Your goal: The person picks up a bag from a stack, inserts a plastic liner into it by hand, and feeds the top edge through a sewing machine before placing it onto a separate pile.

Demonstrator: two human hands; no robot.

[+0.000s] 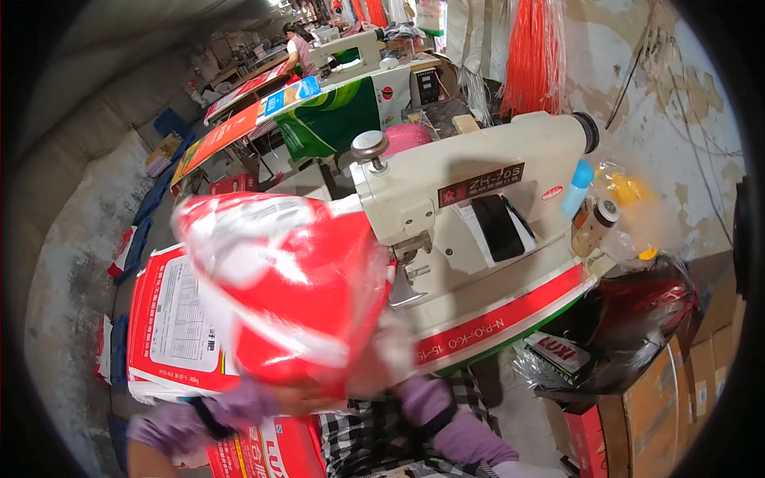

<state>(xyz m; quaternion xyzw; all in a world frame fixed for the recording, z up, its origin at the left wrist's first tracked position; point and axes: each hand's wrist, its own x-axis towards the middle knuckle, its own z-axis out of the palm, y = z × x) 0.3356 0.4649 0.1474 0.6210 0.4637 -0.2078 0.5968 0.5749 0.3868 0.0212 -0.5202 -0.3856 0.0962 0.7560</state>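
Observation:
A glossy red and white plastic sack is raised in front of me, bent over and smeared by motion. Its right edge is close to the needle area of a cream sewing machine. At the sack's lower edge, my left hand grips it, its fingers mostly covered. My right hand is blurred and closed on the sack's right side, beside the machine bed. Beneath the raised sack, a stack of flat printed sacks lies to the left.
A dark phone rests against the machine. Behind it stand a blue-capped bottle and a jar. Cardboard boxes are at right. Red and white strands hang by the wall. A person is at another table farther back.

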